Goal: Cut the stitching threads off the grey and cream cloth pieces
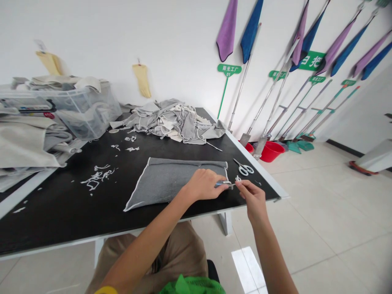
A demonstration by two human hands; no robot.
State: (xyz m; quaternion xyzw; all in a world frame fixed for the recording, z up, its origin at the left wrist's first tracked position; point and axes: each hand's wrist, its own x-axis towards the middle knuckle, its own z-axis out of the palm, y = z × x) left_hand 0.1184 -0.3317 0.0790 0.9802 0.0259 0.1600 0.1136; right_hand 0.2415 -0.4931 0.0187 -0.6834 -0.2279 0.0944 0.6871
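A grey cloth (171, 179) with white stitched edging lies flat on the black table, close to its front edge. At its right-hand corner, my left hand (203, 184) is closed around small thread snips (221, 184) with blue on them and metal blades pointing right. My right hand (255, 198) pinches a white thread tail (238, 179) just beyond the blade tips. Whether the blades touch the thread is too small to tell. Just behind my right hand lies a pair of scissors (245, 168) with pale handles.
Farther back on the table (92, 216) is a heap of grey and white cloths (180, 122). Thread scraps (97, 177) lie at left, near a clear plastic bin (88, 110) and stacked cloths (27, 141). Mops and red buckets (271, 151) stand along the wall at right.
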